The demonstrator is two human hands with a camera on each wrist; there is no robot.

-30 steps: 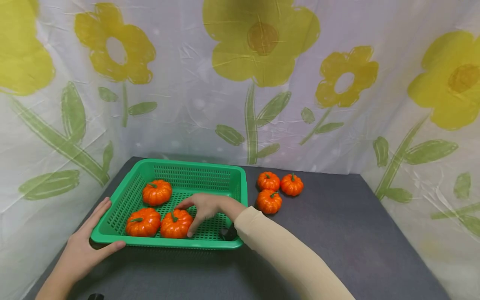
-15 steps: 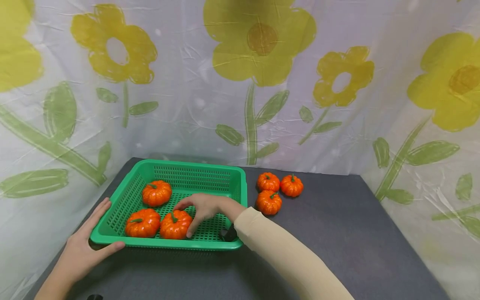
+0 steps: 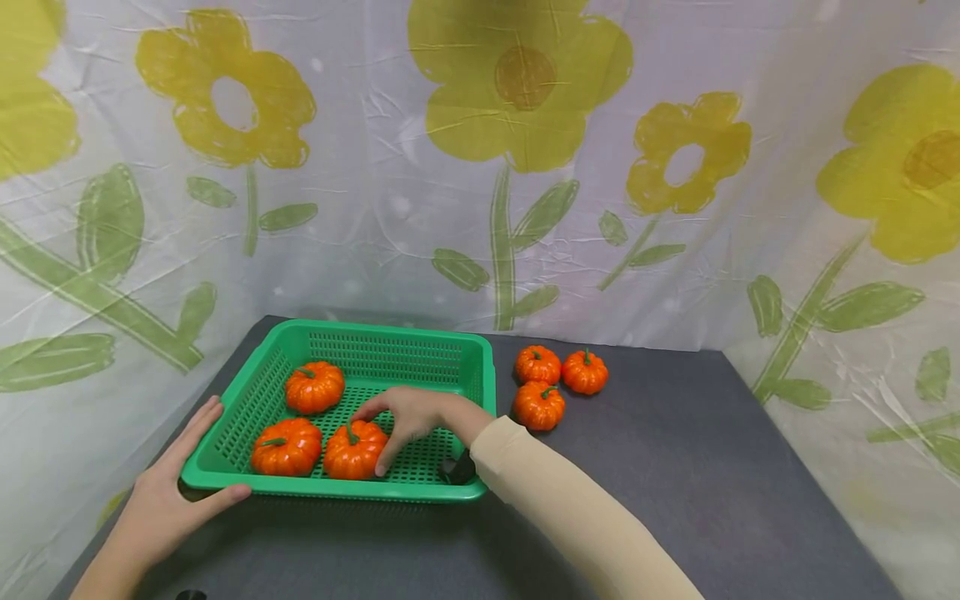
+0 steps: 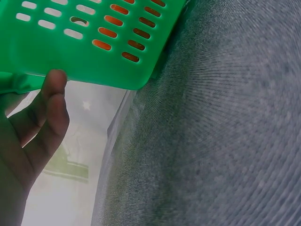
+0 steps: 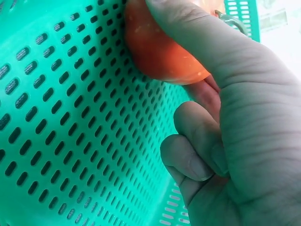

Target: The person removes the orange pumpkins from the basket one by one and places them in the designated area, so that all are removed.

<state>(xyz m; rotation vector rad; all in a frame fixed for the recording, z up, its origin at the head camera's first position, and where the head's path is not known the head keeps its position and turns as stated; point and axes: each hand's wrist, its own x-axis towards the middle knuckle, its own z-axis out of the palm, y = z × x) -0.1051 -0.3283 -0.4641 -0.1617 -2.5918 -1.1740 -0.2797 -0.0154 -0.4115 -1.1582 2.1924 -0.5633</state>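
On my head view I'm seeing a pale, creased cloth (image 3: 367, 233) hanging beyond the dark grey tabletop (image 3: 660, 467), spreading from nine o'clock round to three. A big yellow flower (image 3: 521, 79) is showing its brown centre at twelve; a white-centred golden flower (image 3: 234, 104) is filling ten, and its smaller twin (image 3: 686, 158) is leaning at two. Green stems (image 3: 502, 250) are running down beneath them. In my left wrist view, the tabletop's fine texture is stretching across three o'clock.
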